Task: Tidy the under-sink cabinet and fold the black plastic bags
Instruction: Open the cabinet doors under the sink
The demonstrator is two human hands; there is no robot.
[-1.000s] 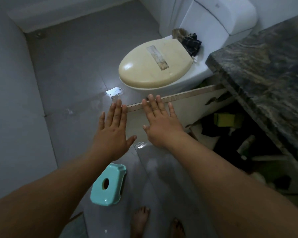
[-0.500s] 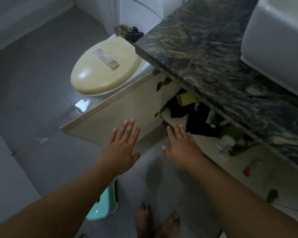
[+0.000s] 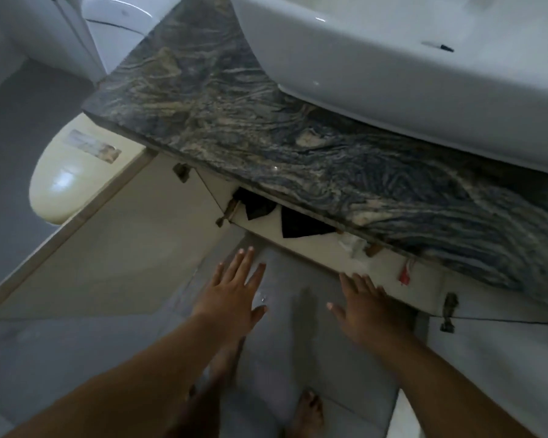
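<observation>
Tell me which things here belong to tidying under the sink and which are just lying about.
Job: open cabinet door; black plastic bags on the cabinet floor; left hand, right hand, both empty.
Lying about: toilet; stone counter; basin; pen.

- I'm getting a dim, bluish, low-contrast picture.
- The brightest areas are the white basin (image 3: 408,74) far right and a soft glare patch on the toilet lid (image 3: 67,181) at left.
- The cabinet opening (image 3: 298,222) under the counter is nearly black; detail there is lost.
- Faint hand shadows fall on the floor (image 3: 298,311).
- Straight lines bow toward the edges, and everything looks slightly soft.
</observation>
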